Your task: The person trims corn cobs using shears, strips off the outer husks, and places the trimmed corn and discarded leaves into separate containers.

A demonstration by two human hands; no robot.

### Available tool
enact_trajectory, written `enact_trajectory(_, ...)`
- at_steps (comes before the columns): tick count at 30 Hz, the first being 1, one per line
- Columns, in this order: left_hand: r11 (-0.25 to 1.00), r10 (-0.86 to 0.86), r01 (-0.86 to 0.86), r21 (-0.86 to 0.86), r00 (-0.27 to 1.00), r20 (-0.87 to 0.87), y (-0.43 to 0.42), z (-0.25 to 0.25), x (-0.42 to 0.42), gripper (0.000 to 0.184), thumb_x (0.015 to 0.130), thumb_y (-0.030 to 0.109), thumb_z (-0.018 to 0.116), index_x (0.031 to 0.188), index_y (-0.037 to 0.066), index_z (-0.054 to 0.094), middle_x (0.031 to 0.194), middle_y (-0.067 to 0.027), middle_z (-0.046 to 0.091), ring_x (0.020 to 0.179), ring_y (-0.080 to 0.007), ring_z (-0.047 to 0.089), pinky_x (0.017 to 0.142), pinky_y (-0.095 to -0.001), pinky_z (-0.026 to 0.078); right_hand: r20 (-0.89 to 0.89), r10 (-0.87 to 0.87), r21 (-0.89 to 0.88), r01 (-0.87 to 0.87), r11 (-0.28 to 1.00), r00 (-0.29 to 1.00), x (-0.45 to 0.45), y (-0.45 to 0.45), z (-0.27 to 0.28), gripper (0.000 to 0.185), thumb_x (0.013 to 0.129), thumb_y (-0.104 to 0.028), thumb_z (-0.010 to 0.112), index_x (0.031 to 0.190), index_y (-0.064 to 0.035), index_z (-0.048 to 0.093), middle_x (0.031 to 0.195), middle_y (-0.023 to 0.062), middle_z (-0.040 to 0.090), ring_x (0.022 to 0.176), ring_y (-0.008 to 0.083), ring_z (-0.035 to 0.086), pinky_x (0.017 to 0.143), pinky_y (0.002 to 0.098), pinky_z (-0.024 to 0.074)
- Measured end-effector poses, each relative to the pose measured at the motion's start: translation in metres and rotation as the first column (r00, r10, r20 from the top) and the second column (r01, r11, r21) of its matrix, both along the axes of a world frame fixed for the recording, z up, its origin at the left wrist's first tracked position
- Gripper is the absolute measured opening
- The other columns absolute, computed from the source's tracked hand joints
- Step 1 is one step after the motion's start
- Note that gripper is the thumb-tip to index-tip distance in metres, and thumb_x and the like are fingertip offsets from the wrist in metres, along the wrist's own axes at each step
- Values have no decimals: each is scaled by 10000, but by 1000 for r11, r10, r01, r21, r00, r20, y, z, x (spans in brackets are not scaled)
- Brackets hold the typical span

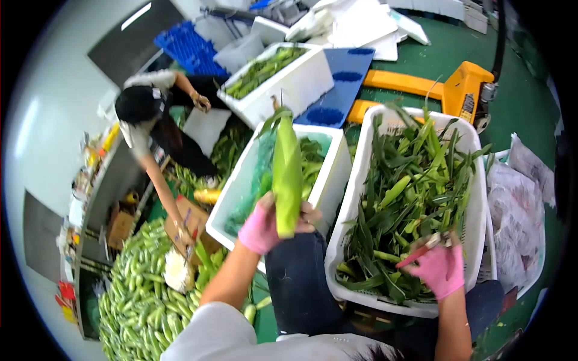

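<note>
An ear of corn in its green husk point(287, 174) stands upright in my left hand point(269, 225), which wears a pink glove with bare fingertips. Behind the ear is a white foam box point(334, 174) with a green liner and more green ears inside. My right hand point(438, 265), gloved in pink too, is closed around a red-handled cutting tool point(415, 256). It is over a white plastic crate point(337, 240) heaped with green husks and leaves point(391, 210).
A co-worker in a black cap point(137, 105) reaches over a large pile of green ears point(141, 289) at the left. Behind are another foam box point(301, 84), a blue pallet point(340, 84) and a yellow pallet jack point(460, 90). Plastic bags point(512, 210) lie at the right.
</note>
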State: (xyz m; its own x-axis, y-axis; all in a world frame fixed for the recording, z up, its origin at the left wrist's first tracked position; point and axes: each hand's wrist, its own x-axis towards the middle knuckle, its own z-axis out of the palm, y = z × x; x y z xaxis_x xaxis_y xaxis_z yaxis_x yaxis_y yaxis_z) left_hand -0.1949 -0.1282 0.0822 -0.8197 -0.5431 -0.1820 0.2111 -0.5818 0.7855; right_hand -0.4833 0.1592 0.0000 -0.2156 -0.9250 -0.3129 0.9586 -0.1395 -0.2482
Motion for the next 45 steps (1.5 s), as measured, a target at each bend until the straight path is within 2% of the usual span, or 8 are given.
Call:
enact_trajectory(7, 990, -104, 118, -80, 981, 163, 83, -21, -120, 715, 913, 547, 678, 1448, 135, 440, 1041, -90, 642, 896, -246, 662, 797, -426, 565, 113, 101, -167, -81, 983, 988, 23, 29, 3, 337, 944, -172, 595, 1271, -97, 573, 1322, 177, 611, 1283, 360, 545, 1076, 584, 429)
enact_trajectory(9, 919, -153, 258, -298, 931, 332, 115, -16, -143, 728, 924, 466, 695, 1470, 94, 389, 1043, -107, 627, 886, -235, 661, 786, -396, 563, -382, 31, 40, -17, 999, 924, 14, 39, 7, 504, 871, -112, 659, 1351, -95, 507, 1240, 156, 620, 1188, 332, 574, 1020, 512, 447)
enact_trajectory(13, 671, 17, 297, -679, 910, 414, 125, -28, -176, 707, 936, 261, 712, 1509, 26, 370, 1291, -111, 587, 1068, -206, 617, 947, -323, 512, -923, 230, 63, 468, 881, -308, 7, 43, 12, 723, 732, -263, 781, 1376, -92, 500, 1153, 160, 595, 1124, 363, 559, 983, 479, 431)
enact_trajectory(23, 104, 211, 555, -825, 799, 564, 157, -3, -188, 750, 840, 252, 801, 1465, 20, 459, 1211, -170, 699, 1099, -248, 695, 953, -347, 526, -967, 248, 250, 372, 894, 53, -11, 43, 5, 941, 717, -521, 807, 1423, -5, 460, 1249, 247, 583, 1175, 398, 567, 1034, 463, 458)
enact_trajectory(30, 485, -330, 749, -451, 635, 698, 125, 30, -180, 759, 854, 212, 794, 1480, -14, 428, 1268, -105, 639, 1079, -149, 621, 962, -300, 499, -994, 37, 14, 223, 975, -102, -27, 53, 10, 712, 732, -312, 835, 1288, 43, 564, 1114, 184, 627, 1045, 322, 628, 949, 396, 508)
enact_trajectory(37, 531, -541, 804, -267, 564, 624, 76, 21, -154, 854, 761, 339, 839, 1429, -15, 442, 1142, -81, 620, 1010, -179, 598, 898, -311, 498, -565, 411, 334, -257, 907, 716, -18, 53, 51, 209, 831, -118, 690, 997, -22, 607, 759, 58, 617, 468, 125, 551, 440, 243, 450)
enact_trajectory(41, 473, -670, 868, -148, 464, 580, 60, 13, -146, 827, 726, 356, 863, 1353, -37, 495, 1070, -118, 643, 955, -213, 631, 869, -335, 514, -782, 420, 197, -457, 867, 460, -11, 44, 36, 510, 814, -153, 724, 1269, -31, 527, 992, 51, 603, 842, 122, 594, 733, 305, 536)
enact_trajectory(45, 233, -812, 972, 21, 183, 554, 60, -8, -161, 774, 726, 372, 864, 1270, -77, 543, 1022, -139, 655, 913, -226, 648, 822, -343, 534, -776, 473, 258, -474, 842, 417, -8, 43, 47, 465, 775, -147, 770, 1165, -43, 539, 905, 33, 587, 647, 128, 590, 429, 239, 508)
